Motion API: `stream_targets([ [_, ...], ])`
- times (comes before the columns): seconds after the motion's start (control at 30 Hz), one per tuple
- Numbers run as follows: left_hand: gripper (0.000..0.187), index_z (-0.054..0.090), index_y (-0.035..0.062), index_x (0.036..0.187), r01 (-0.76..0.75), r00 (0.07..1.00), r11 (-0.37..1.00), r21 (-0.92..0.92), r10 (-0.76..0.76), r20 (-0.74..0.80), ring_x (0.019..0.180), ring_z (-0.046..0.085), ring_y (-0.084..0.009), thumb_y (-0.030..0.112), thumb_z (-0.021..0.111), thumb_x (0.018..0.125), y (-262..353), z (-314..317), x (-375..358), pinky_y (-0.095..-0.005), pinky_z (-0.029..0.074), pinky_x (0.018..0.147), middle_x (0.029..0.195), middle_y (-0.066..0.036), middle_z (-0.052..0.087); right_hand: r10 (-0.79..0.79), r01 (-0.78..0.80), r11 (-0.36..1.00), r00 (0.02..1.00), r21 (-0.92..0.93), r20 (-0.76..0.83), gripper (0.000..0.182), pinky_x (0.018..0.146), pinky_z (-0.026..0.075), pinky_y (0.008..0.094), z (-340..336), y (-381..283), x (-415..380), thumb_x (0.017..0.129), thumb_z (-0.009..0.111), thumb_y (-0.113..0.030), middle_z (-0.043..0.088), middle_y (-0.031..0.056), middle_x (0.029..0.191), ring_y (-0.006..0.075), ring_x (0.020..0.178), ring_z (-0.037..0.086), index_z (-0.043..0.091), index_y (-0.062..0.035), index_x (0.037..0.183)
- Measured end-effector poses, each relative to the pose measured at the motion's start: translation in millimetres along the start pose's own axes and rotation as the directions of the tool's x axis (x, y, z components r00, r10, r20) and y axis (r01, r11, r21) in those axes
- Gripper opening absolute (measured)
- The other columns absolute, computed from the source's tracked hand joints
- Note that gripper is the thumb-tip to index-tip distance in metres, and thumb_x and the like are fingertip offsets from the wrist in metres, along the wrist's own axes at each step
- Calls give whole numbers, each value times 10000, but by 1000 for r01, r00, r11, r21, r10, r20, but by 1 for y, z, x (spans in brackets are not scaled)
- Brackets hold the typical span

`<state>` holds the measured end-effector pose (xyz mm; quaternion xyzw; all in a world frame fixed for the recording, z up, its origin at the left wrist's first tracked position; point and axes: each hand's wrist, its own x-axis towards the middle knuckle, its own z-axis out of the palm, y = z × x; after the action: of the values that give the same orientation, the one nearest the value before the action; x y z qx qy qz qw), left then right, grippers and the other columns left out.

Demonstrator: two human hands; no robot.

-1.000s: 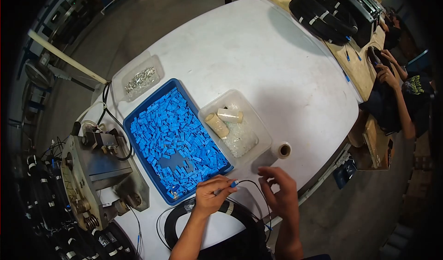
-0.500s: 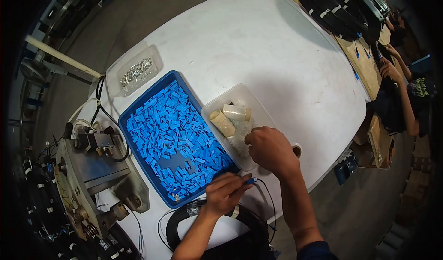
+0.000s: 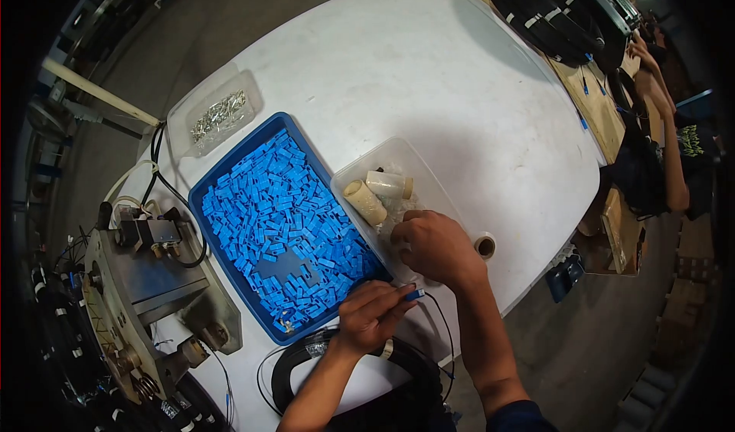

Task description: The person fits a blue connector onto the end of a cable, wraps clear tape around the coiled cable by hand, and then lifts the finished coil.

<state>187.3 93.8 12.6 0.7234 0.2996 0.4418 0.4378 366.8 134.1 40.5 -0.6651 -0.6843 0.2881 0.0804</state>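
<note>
Left hand [image 3: 366, 317] at six o'clock pinches a blue connector [image 3: 414, 295], seemingly already on the black cable [image 3: 444, 322]. Right hand [image 3: 440, 252], apart, dips into the clear bin [image 3: 436, 194] at one, grip hidden; loose blue connectors [image 3: 264, 202] at eleven lie uncabled.

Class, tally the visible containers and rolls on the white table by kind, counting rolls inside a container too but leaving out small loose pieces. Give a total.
Blue tray: 1
Clear tubs: 2
Rolls: 3
Total: 6
</note>
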Motion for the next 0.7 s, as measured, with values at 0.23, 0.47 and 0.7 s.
stream_targets([
  [0.23,203,727,-31,981,52,998,999,8,-52,-33,664,640,-221,-4,773,786,2,1,1,-299,504,615,748,-109,675,-19,18,999,999,-29,-28,166,775,532,418,4,0,1,740,637,-88,689,93,873,309,860,670,732,-84,875],
  [0.47,146,717,-56,939,92,992,996,-8,-92,-86,654,625,-204,-12,756,805,0,3,-1,-287,498,622,734,-104,666,-4,2,999,1000,-44,-26,80,741,529,425,7,1,3,743,653,-107,669,85,825,305,826,664,710,-84,792],
  [0.7,115,696,-73,910,110,988,994,-12,-111,-110,666,620,-190,-13,740,822,1,3,-3,-271,478,624,747,-115,665,-67,81,995,977,62,-203,60,709,528,414,0,-4,-5,758,679,-95,677,96,809,319,766,662,693,-53,799],
])
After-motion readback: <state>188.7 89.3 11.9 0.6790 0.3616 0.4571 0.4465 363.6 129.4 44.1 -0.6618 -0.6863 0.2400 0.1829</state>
